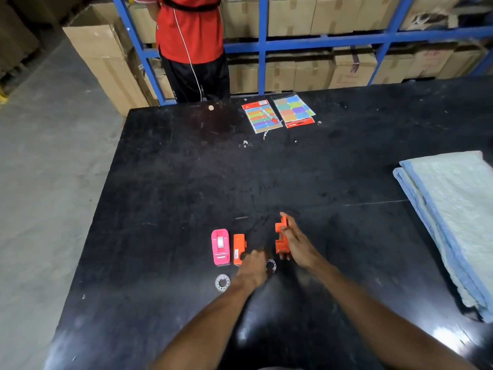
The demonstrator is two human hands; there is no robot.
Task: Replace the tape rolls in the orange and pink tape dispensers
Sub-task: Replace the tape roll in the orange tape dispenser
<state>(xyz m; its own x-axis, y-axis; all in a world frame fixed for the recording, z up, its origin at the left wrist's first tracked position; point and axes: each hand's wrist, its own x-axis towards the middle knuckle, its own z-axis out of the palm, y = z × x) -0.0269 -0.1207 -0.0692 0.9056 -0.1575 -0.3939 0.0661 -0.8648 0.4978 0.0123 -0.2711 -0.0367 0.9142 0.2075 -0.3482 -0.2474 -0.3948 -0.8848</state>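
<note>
Right hand (294,243) is gripping one orange dispenser half (281,237); left hand (253,265), curled, grip unclear, is hovering beside the other orange half (239,248); halves should be aligning squarely around the tape roll (270,265).

Black table (186,169), scuffed, glare patches at near edge. Grey concrete floor (48,156) at left. Blue shelving (262,44) behind table, packed with cardboard boxes (293,17). More boxes (104,57) stacked on the floor, far left.
</note>
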